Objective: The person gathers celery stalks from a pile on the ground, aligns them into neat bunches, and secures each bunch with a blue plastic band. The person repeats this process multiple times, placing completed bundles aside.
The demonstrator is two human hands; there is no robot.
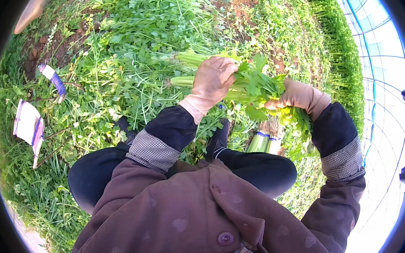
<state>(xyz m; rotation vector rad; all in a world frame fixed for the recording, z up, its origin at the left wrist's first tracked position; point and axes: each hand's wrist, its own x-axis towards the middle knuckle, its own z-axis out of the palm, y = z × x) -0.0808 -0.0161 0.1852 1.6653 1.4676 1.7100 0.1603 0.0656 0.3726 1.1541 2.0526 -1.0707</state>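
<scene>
My left hand (213,80), in a pale tan glove, is closed over the pale green stalks of some celery (238,94). Root ends of the celery stick out to the left of that hand, in two separate groups. On the right, my gloved right hand (298,97) grips the leafy tops, its thumb pointing left across the leaves. Part of the stalks is hidden under my left hand. Below the leaves, close to my right shoe (219,137), lie celery bundles (264,140) with blue-purple bands near their root ends.
Cut celery and loose leaves (138,30) cover the ground. At the left are a purple-and-white wrapped object (54,79) and a white sheet-like piece with purple edging (29,122), both near thin sticks. Standing celery (343,65) lines a translucent film wall (383,112). A tan shape (33,9), unclear, enters top left.
</scene>
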